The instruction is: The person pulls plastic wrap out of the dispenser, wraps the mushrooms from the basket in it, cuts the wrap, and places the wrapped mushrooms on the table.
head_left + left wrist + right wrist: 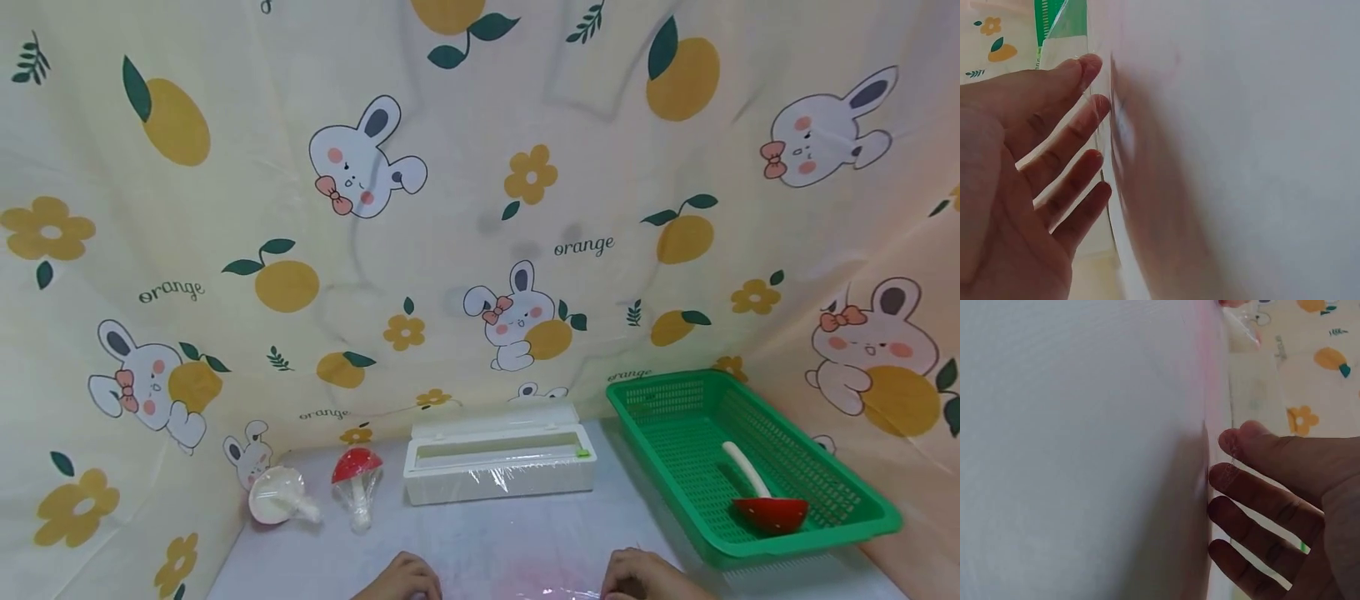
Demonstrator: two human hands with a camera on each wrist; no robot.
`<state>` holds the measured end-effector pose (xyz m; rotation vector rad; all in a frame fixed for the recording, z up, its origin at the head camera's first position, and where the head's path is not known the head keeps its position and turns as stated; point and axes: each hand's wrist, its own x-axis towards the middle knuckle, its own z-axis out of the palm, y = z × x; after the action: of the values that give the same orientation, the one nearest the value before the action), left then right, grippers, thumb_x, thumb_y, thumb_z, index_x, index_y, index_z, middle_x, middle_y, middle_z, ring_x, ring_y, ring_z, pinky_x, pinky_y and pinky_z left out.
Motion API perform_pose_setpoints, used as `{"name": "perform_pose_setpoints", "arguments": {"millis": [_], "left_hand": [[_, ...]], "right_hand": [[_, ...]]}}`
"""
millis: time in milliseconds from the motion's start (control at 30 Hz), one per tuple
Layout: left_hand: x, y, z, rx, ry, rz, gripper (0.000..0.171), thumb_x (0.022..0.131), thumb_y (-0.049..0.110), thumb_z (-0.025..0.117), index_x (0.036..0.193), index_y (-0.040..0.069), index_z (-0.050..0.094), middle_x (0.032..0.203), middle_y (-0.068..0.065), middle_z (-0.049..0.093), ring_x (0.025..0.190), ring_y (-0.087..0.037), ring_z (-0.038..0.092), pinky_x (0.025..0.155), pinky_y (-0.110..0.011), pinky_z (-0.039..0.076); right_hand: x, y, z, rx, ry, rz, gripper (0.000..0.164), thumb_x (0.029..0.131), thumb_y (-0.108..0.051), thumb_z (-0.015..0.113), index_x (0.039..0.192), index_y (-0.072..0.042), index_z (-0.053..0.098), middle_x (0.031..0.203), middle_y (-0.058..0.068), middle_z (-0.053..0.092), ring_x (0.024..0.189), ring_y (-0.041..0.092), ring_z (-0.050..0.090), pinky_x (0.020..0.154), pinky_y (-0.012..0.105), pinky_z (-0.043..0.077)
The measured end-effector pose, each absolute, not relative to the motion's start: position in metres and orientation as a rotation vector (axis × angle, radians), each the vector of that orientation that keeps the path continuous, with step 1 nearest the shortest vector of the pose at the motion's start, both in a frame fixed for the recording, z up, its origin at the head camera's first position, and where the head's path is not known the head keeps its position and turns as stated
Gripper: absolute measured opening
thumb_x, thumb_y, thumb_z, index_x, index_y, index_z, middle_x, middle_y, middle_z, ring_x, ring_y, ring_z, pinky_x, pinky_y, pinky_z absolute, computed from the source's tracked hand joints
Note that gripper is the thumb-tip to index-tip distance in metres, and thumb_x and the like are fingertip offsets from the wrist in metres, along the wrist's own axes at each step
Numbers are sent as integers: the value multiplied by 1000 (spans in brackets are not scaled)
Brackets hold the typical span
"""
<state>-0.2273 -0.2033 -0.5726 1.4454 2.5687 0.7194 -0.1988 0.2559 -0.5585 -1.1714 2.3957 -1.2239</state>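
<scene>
I record my left hand (405, 577) and right hand (647, 575) at the lower edge of the head view, roughly level and well apart, backs toward the camera. In the wrist views, I find each thumb and index finger pinched together, the other three fingers extended and slightly spread.

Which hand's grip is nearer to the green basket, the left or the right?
Right. In the head view, the right grip is left of and below the near end of the green basket; the left grip is much farther left.
</scene>
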Motion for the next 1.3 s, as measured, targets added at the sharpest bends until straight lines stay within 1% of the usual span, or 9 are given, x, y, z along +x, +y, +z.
{"name": "perform_pose_setpoints", "arguments": {"millis": [100,367,567,767,867,933,1033,1167,1300], "left_hand": [[-227,-203,-570,1365,2542,749,5,93,20,67,92,16,71,97,10,64,95,1,45,78,-22,39],[-225,-201,-563,1214,2515,802,9,93,22,69,89,14,73,91,14,61,85,7,43,73,-16,41],[-228,-199,-561,1054,2419,889,7,91,25,71,90,18,72,88,21,60,82,7,48,72,-19,45],[-233,-196,-561,871,2210,1042,8,94,25,70,98,18,69,83,10,67,73,-3,60,70,-23,52],[-239,-199,-575,888,2252,1044,8,93,26,71,99,22,69,86,13,63,76,-2,56,69,-23,49],[-239,-200,-579,963,2343,987,11,94,29,71,103,23,68,92,15,59,80,1,52,70,-22,47],[-233,-199,-575,1013,2511,874,19,93,37,70,108,27,68,103,16,56,89,1,46,76,-23,45],[-224,-194,-560,960,2630,740,29,91,48,69,114,30,67,112,16,56,98,-3,45,86,-30,46],[-223,-193,-556,927,2652,659,36,90,51,68,118,28,66,116,14,57,103,-6,48,91,-34,46]], "right_hand": [[-199,255,-558,-1204,2470,-1161,10,99,-18,63,99,-19,73,91,-18,65,85,-6,54,67,21,47],[-197,258,-559,-1060,2292,-1291,10,94,-16,68,88,-12,74,88,-13,63,84,-3,52,68,21,45],[-197,259,-557,-1080,2309,-1237,8,95,-15,68,99,-15,75,93,-14,66,86,-3,55,71,21,49],[-189,261,-548,-946,2359,-1240,13,101,-18,60,107,-16,71,97,-10,67,84,1,60,71,22,52],[-186,264,-535,-1068,2544,-1201,14,101,-19,60,112,-16,69,101,-6,68,85,1,60,71,24,53],[-181,267,-521,-1007,2667,-1194,14,100,-23,63,112,-20,69,102,-7,68,84,1,59,72,25,55],[-176,275,-505,-1041,2880,-1201,18,96,-21,69,114,-25,68,102,-10,69,83,1,60,71,24,55],[-175,290,-491,-1201,3183,-1230,40,84,-2,78,115,-25,67,98,-14,67,80,0,60,68,18,52],[-176,308,-479,-1092,3455,-1186,50,75,4,83,114,-23,68,96,-14,65,82,0,59,71,12,47]]}}
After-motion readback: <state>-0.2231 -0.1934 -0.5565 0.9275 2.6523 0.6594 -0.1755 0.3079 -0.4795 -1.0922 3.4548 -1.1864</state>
